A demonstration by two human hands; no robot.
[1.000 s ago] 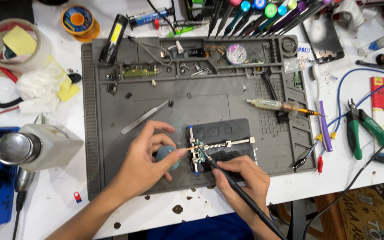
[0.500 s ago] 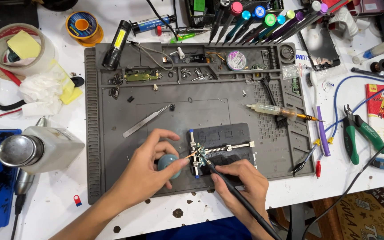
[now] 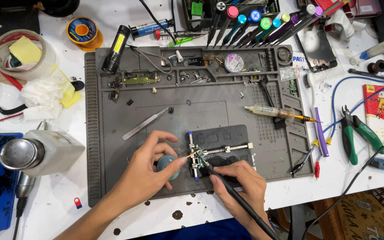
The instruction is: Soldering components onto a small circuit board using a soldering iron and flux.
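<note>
Two hands work at the grey mat (image 3: 112, 133)'s near edge, where a black holder (image 3: 227, 142) clamps a small board (image 3: 197, 159) steady. Right hand (image 3: 241, 186) pen-grips a soldering iron (image 3: 232, 191), tip on board; left hand (image 3: 145, 173) pinches thin wire (image 3: 191, 155) over a teal ball (image 3: 165, 163).

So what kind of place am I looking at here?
Most likely an electronics repair bench. A grey work mat holds a small circuit board in a clamp, the right hand applies a soldering iron, and precision screwdrivers line the back.
</note>
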